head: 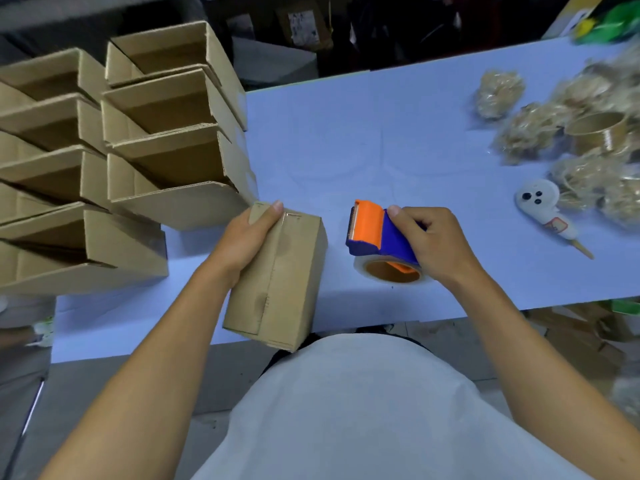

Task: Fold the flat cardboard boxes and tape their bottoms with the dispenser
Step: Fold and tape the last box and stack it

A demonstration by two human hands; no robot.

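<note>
Holding, head view: the left hand (pixel 242 240) grips a folded cardboard box (pixel 277 278) by its left side, thumb laid over the top face, fingers curled round the far edge.
Box position: it lies at the near edge of the pale blue bench (pixel 398 140), its near corner overhanging toward the person's white shirt (pixel 363 410); a closed seam runs lengthwise down the upturned face.
Right hand: the right hand (pixel 436 244) is wrapped round the blue handle of the tape dispenser (pixel 377 240), thumb pressed on top near the orange guard, fingers (pixel 420 221) curled under.
Dispenser position: just right of the box and apart from it, resting on the bench, its clear tape roll (pixel 393 271) on the near side, the toothed blade end pointing away from the person.
Left of the box: two leaning rows of finished open boxes (pixel 166 133), mouths facing up; the nearest one almost touches the held box's far left corner, crowding that side.
Right of the dispenser: crumpled wads of straw-coloured filler (pixel 500 97), well apart, with an empty cardboard tape core (pixel 597 131) among them.
Also right: a small white toy (pixel 540 206) with dark dots, on a wooden stick, lying near the wads.
Between box and dispenser: bare bench surface.
Beyond the bench: dark clutter, too blurred to name.
</note>
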